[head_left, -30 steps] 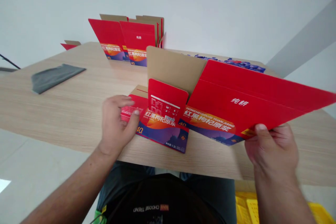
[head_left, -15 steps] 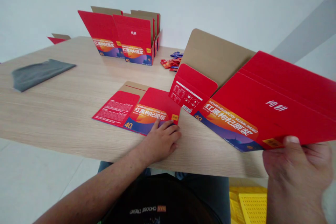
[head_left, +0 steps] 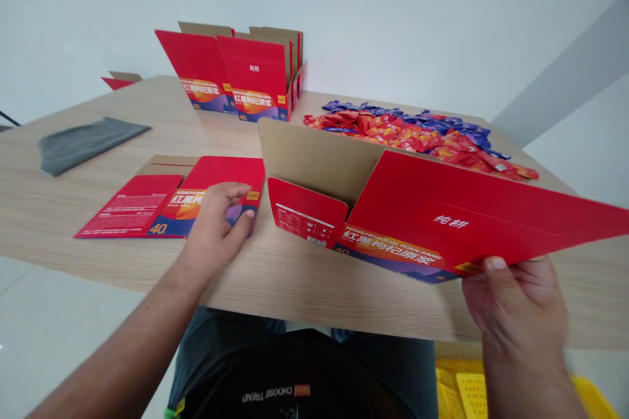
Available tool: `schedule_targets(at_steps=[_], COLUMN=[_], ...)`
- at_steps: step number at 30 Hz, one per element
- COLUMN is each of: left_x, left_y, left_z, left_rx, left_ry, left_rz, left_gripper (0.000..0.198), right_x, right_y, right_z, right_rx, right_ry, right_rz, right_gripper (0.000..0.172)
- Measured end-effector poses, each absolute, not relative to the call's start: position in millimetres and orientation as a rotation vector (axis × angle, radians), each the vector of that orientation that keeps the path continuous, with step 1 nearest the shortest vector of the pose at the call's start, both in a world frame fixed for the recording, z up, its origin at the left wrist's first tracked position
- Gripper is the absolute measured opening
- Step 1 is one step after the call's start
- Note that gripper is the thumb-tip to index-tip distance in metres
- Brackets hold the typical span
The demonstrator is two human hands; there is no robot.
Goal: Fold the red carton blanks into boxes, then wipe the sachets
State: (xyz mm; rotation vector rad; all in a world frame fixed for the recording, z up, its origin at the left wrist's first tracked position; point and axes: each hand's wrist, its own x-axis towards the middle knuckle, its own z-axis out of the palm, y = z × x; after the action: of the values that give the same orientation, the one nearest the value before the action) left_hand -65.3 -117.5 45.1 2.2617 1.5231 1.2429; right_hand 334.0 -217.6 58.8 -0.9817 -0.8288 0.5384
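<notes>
On the wooden table (head_left: 304, 294), the left hand (head_left: 213, 229) rests open on a flat red carton blank (head_left: 221, 173); the right hand (head_left: 511, 304) grips a raised, half-folded red carton (head_left: 432, 222) by its near corner.

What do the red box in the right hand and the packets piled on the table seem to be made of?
The red box looks like cardboard: glossy printed red outside, plain matte brown inside. The packets look like shiny plastic or foil film, judging by their glints, though too small to tell which.
</notes>
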Motion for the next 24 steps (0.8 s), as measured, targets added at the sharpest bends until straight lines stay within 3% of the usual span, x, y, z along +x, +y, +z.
schedule_targets(at_steps=[4, 8, 14, 24], left_x=[-45.5, -18.2, 3.9, -0.8], left_y=[-142.4, -153.6, -141.1, -157.8], left_z=[75.0, 93.5, 97.4, 101.1], left_rx=[2.546, 2.769, 2.815, 2.778], left_ry=[1.321, 1.138, 1.312, 1.332], left_rz=[1.552, 1.355, 1.076, 1.052], left_gripper=[0.040, 0.053, 0.069, 0.023], right_x=[333.5, 332.0, 326.5, 364.1], right_y=[-214.8, -217.4, -218.7, -221.1], right_z=[54.9, 59.3, 66.7, 81.8], right_rx=[-0.989, -0.967, -0.830, -1.027], right_ry=[-0.864, -0.896, -0.857, -0.949], right_rz=[0.627, 0.668, 0.786, 0.867], right_gripper=[0.045, 0.041, 0.060, 0.062])
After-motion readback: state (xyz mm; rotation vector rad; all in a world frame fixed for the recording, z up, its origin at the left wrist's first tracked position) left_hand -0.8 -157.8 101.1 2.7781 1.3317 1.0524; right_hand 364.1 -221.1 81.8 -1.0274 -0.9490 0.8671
